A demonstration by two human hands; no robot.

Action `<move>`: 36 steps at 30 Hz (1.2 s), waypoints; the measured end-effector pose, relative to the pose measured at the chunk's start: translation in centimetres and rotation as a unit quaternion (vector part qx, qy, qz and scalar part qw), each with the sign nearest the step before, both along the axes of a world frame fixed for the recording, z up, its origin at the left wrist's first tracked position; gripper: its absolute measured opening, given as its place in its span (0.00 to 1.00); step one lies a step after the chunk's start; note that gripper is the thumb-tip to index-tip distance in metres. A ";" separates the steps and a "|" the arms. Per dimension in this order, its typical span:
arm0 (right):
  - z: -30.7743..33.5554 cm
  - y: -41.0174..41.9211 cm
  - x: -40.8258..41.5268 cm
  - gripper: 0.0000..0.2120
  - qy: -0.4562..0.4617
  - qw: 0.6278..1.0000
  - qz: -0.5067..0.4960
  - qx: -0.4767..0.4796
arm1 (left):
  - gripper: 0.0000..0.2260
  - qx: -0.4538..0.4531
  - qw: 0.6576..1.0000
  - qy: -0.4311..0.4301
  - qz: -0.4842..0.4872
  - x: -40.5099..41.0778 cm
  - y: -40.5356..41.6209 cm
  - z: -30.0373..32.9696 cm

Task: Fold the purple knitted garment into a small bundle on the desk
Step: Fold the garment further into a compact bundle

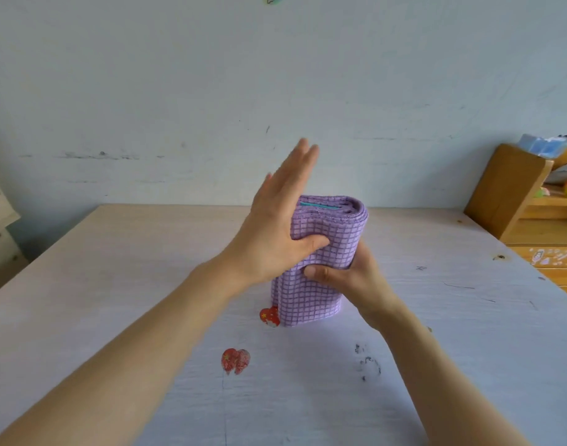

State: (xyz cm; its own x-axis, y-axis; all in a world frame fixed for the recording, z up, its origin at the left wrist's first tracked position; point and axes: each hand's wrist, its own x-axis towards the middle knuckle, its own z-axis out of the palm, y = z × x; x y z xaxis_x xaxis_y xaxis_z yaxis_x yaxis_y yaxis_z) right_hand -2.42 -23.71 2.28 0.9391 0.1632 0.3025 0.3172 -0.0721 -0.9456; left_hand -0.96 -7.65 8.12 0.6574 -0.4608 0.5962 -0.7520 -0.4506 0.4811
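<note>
The worktop (404,317) carries the purple knitted garment (311,284), already folded into a thick, compact bundle standing on end near its middle, so the folding looks nearly done. The left hand (275,226) lies flat against its side, fingers (303,156) straight and together, thumb pressing the cloth. The right hand (346,278) grips the bundle's lower half (layers visible at the top). Left: settling it down and letting go, probably.

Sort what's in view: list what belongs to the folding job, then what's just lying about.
In the job:
purple checked garment, folded into an upright bundle
left hand, flat against its side
right hand, gripping it
desk

Lying about:
two red heart stickers
wooden desk organizer
</note>
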 end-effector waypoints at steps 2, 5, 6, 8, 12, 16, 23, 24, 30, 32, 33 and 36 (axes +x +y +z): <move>-0.2 0.0 0.0 0.29 -0.004 1.000 0.005 0.013 | 0.50 -0.157 0.978 0.139 0.009 0.1 -0.2 -1.9; -0.1 0.5 0.1 0.31 -0.013 1.000 -0.005 0.010 | 0.31 -0.257 0.935 0.243 -0.027 -0.5 -1.2 -4.1; 0.0 0.5 0.3 0.31 -0.019 1.000 -0.008 0.007 | 0.25 -0.264 0.937 0.229 -0.023 -0.5 -1.5 -4.7; 0.3 0.6 0.3 0.34 -0.026 1.000 -0.011 0.000 | 0.21 -0.288 0.938 0.195 -0.009 -0.8 -1.7 -4.8; 2.1 0.1 -0.4 0.47 -0.083 0.993 -0.074 -0.049 | 0.23 -0.312 0.939 0.141 0.022 -0.8 -1.6 -5.0; 5.1 -0.3 -0.9 0.42 -0.319 0.867 -0.160 -0.348 | 0.18 -0.337 0.929 0.153 0.005 -0.4 -1.6 -5.1; 7.4 -0.6 -1.3 0.31 -0.302 0.791 -0.144 -0.512 | 0.18 -0.377 0.916 0.139 0.012 -0.8 -1.8 -4.7; 7.4 -0.6 -1.4 0.32 -0.287 0.801 -0.136 -0.508 | 0.18 -0.376 0.917 0.135 0.009 -0.9 -1.9 -4.7; 6.9 -1.1 -1.4 0.29 -0.293 0.810 -0.144 -0.486 | 0.13 -0.377 0.921 0.102 0.011 -1.3 -2.0 -4.4; 6.7 -1.2 -1.3 0.28 -0.309 0.810 -0.162 -0.471 | 0.13 -0.377 0.922 0.091 0.013 -1.3 -2.0 -4.4; 6.7 -1.1 -1.3 0.28 -0.306 0.818 -0.157 -0.461 | 0.13 -0.378 0.922 0.087 0.014 -1.3 -2.0 -4.5; 6.3 -1.0 -1.2 0.29 -0.233 0.900 -0.120 -0.347 | 0.13 -0.371 0.925 0.080 0.007 -1.3 -1.9 -4.4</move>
